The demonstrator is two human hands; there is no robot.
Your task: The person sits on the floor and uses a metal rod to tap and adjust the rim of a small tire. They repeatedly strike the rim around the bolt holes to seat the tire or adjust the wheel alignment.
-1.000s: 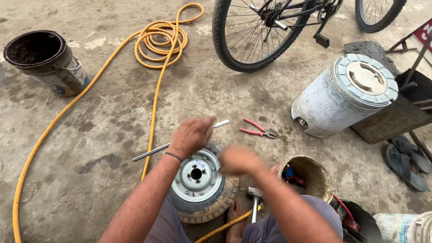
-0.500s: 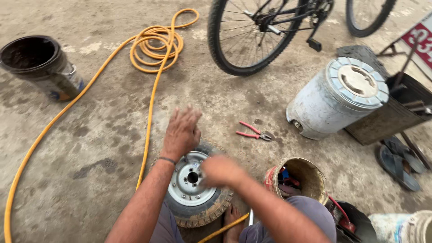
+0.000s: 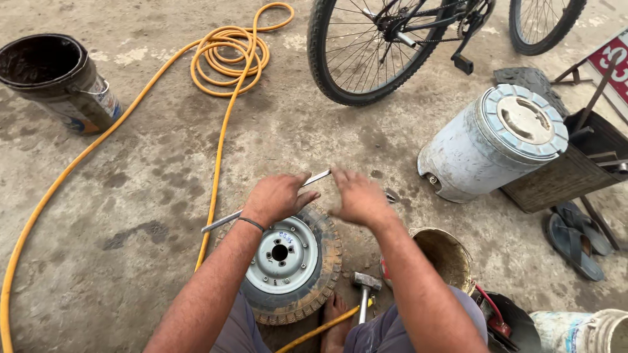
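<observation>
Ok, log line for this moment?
left hand: on metal bar | right hand: bar's far end | small wheel: flat on ground | hammer: beside wheel

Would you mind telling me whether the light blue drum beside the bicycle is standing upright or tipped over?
Tipped over. The light blue drum lies on its side on the concrete, its round lid facing up and sideways toward the camera rather than straight up.

Stained bare concrete floor (image 3: 150, 196) under flat daylight.

Orange hose (image 3: 216, 131), grey wheel rim (image 3: 285, 255), pale blue drum (image 3: 487, 147), black bucket (image 3: 55, 78)
</observation>
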